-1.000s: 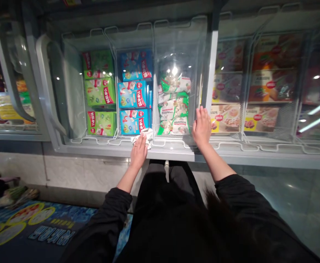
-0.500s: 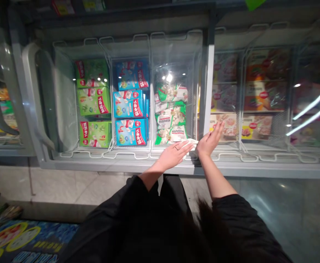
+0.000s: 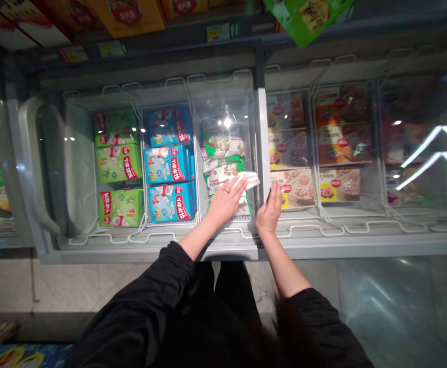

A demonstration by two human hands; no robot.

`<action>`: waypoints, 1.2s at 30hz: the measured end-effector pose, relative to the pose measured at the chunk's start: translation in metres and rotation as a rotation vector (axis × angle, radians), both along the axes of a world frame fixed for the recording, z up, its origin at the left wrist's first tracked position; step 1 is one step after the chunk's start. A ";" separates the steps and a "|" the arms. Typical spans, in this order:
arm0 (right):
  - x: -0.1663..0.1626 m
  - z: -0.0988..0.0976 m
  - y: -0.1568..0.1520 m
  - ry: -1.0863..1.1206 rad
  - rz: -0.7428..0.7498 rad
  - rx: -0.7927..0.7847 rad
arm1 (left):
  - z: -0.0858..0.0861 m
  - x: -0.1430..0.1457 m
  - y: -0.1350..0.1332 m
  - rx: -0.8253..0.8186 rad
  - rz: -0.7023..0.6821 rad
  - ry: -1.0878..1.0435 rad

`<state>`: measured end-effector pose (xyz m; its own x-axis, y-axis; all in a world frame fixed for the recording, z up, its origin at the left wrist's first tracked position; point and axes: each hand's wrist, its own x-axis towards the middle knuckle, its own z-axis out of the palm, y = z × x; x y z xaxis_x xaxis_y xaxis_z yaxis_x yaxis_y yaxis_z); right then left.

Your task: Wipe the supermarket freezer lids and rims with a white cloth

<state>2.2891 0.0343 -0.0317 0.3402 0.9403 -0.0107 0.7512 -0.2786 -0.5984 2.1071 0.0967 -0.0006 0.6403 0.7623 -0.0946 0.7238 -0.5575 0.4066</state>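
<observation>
My left hand (image 3: 226,202) presses a folded white cloth (image 3: 249,180) onto the glass lid (image 3: 227,105) of a chest freezer. The cloth sticks out past the fingertips, and bags of frozen food (image 3: 223,145) with green and white print lie under the glass there. To the right, my right hand (image 3: 269,210) rests at the grey lid frame (image 3: 262,133), its fingers stretched forward and close together. I make out nothing held in it. The palm side is partly hidden.
Under the glass to the left stand green boxes (image 3: 119,163) and blue boxes (image 3: 169,163) in wire baskets (image 3: 142,168). More food boxes (image 3: 292,188) lie to the right. A curved grey handle (image 3: 41,168) rises at the left. A shelf with orange boxes (image 3: 131,15) hangs above.
My left hand has moved the cloth from the front edge up onto the glass over the bags. My right hand stays by the frame. The view has tilted up, showing the shelf.
</observation>
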 end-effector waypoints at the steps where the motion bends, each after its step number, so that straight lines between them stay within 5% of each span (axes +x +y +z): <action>1: 0.000 0.000 0.000 0.001 0.014 -0.008 | 0.001 0.001 -0.018 -0.014 -0.117 -0.004; 4: 0.000 -0.003 -0.002 0.013 0.046 0.035 | 0.007 -0.003 -0.045 -0.026 -0.274 -0.013; 8: 0.000 -0.010 -0.003 0.034 0.063 0.144 | 0.010 -0.005 -0.005 0.036 -0.357 0.074; 14: 0.002 -0.015 -0.005 0.031 0.092 0.150 | 0.003 0.041 0.094 0.111 0.014 0.126; 17: 0.003 -0.017 -0.004 0.024 0.110 0.157 | 0.003 0.060 0.095 0.108 0.127 0.117; 19: 0.003 -0.017 -0.003 0.014 0.117 0.167 | 0.005 0.056 0.073 0.108 -0.009 0.094; 22: 0.004 -0.016 -0.003 -0.029 0.128 0.145 | 0.010 0.022 0.019 0.099 -0.281 0.069; 25: 0.005 -0.012 -0.005 -0.123 0.194 0.110 | 0.015 -0.036 -0.030 0.088 -0.353 0.092; 28: -0.001 -0.007 -0.005 -0.222 0.403 0.080 | 0.018 -0.100 -0.043 0.065 -0.428 0.120; 32: -0.030 0.004 0.014 -0.233 0.650 0.029 | 0.020 -0.175 0.009 0.059 -0.212 0.195; 36: -0.071 0.016 0.059 -0.235 0.581 -0.059 | 0.018 -0.213 0.091 0.081 0.261 0.170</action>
<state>2.2177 0.0936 -0.0160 -0.2265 0.9725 -0.0552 0.8994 0.1870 -0.3950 1.8937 0.1880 0.0179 0.4028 0.9079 -0.1157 0.9002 -0.3702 0.2293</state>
